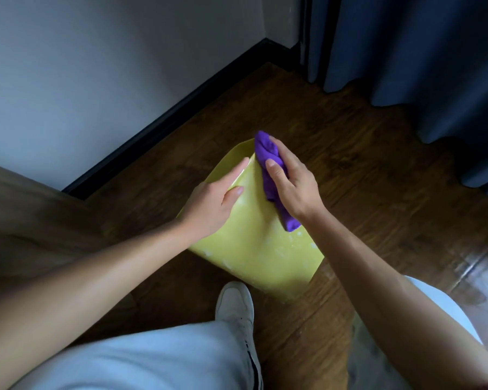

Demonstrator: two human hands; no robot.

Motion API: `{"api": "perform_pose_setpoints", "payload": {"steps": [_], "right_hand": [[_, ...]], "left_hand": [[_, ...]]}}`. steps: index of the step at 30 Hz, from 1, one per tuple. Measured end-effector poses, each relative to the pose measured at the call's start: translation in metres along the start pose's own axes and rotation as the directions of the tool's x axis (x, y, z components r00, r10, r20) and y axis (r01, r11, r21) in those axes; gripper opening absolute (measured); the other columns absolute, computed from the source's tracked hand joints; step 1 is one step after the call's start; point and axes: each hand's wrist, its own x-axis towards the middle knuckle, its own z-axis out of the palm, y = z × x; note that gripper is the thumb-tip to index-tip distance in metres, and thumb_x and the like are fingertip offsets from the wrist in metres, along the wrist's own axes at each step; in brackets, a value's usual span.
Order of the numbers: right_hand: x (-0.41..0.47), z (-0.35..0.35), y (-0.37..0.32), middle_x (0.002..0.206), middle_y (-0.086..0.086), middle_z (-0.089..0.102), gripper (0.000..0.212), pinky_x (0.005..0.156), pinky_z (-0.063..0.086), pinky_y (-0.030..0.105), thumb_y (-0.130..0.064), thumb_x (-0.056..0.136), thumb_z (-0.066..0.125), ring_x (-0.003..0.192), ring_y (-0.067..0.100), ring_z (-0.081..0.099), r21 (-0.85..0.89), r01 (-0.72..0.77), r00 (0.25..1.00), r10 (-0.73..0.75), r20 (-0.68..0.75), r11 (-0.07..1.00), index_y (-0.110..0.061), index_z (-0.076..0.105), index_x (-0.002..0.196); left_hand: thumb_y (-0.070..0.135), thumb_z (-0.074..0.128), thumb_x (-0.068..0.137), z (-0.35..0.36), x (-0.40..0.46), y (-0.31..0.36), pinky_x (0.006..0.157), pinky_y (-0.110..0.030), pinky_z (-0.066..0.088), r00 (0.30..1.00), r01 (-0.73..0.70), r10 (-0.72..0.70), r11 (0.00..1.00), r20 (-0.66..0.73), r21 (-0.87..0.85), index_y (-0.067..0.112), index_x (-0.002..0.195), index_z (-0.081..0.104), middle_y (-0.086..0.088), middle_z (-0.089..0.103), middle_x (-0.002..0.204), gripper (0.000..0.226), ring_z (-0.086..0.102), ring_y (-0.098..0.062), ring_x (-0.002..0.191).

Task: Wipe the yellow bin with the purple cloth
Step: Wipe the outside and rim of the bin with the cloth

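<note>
Dark wood floor (pixel 364 175), blue curtain (pixel 423 52) off to the right, white sneaker (pixel 234 305) right below the bin. The yellow bin (pixel 254 243) lay tipped on its side on the floor, whitish smudges on it. Left hand (pixel 212 204) rested flat on it, fingers straight; right hand (pixel 293 187) clutched the bunched purple cloth (pixel 268 161) against the bin.

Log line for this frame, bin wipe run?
phase: wiping | left hand: flat on yellow bin, steadying | right hand: gripping purple cloth against bin | bin: on its side on floor
</note>
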Motion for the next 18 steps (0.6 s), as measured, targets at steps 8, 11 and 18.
{"api": "perform_pose_setpoints", "payload": {"steps": [8, 11, 18], "right_hand": [[-0.007, -0.006, 0.050, 0.146, 0.003, 0.058, 0.048, 0.103, 0.044, 0.040, -0.053, 0.106, 0.041, 0.129, 0.030, 0.055, -0.206, -0.261, 0.952, 0.287, 0.106, 0.943, -0.048, 0.035, 0.154], [-0.011, -0.011, 0.063, 0.146, 0.007, 0.058, 0.054, 0.099, 0.044, 0.040, -0.059, 0.105, 0.037, 0.130, 0.033, 0.055, -0.233, -0.354, 0.924, 0.377, 0.061, 0.906, -0.042, 0.035, 0.156], [-0.030, -0.028, 0.099, 0.145, 0.017, 0.055, 0.058, 0.090, 0.044, 0.036, -0.060, 0.106, 0.034, 0.121, 0.037, 0.058, -0.222, -0.579, 0.803, 0.596, 0.012, 0.785, -0.038, 0.032, 0.159]], "left_hand": [[0.027, 0.051, 0.108, 0.004, -0.015, -0.027, 0.041, -0.025, 0.020, 0.986, 0.163, -0.165, 0.982, -0.011, -0.094, 0.037, 0.160, 0.029, 0.011, 0.027, 0.048, 0.058, 0.028, -0.013, 0.038], [0.027, 0.050, 0.108, 0.008, -0.013, -0.030, 0.047, -0.028, 0.024, 0.985, 0.173, -0.173, 0.972, 0.013, -0.162, 0.043, 0.159, 0.029, 0.014, 0.039, 0.049, 0.057, 0.028, -0.007, 0.047], [0.031, 0.048, 0.109, 0.012, -0.012, -0.028, 0.070, -0.010, 0.036, 0.973, 0.228, -0.222, 0.904, 0.058, -0.362, 0.050, 0.156, 0.029, 0.048, 0.053, 0.104, 0.055, 0.037, 0.010, 0.077]]}}
